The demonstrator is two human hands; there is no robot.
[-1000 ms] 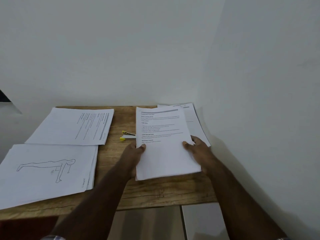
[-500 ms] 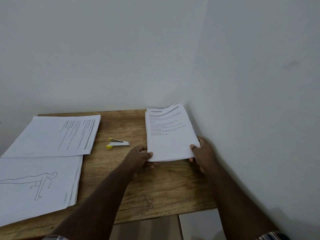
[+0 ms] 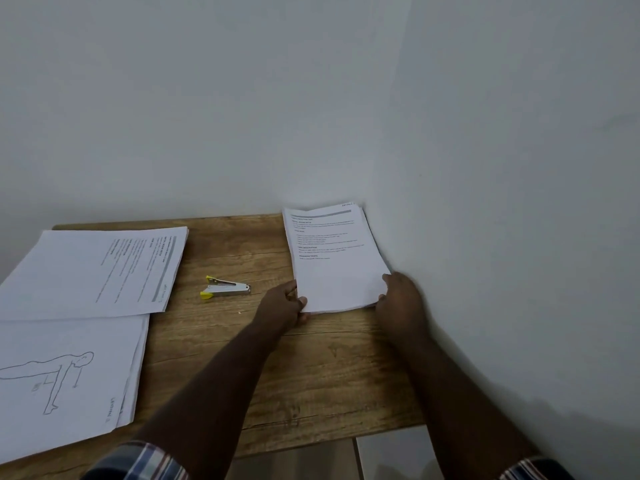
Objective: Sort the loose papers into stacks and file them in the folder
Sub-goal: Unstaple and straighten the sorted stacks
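Two hands are holding the right-hand stack at its near corners: the left hand is pinching the near-left corner between thumb and curled fingers, and the right hand is curling round the near-right corner. That stack is lying in the far right corner of the wooden table, with its far edge and right edge touching the walls.

Risk: the top sheet is buckling at the far edge, so further pushing against the wall is likely to crease it or fan the sheets. Uneven pressure from one hand is likely to skew the stack.

Two other paper stacks are occupying the left side: a text stack farther back and a figure-drawing stack nearer. A small stapler is sitting between them and the held stack. No folder is showing. Plain pale walls are meeting at the corner.
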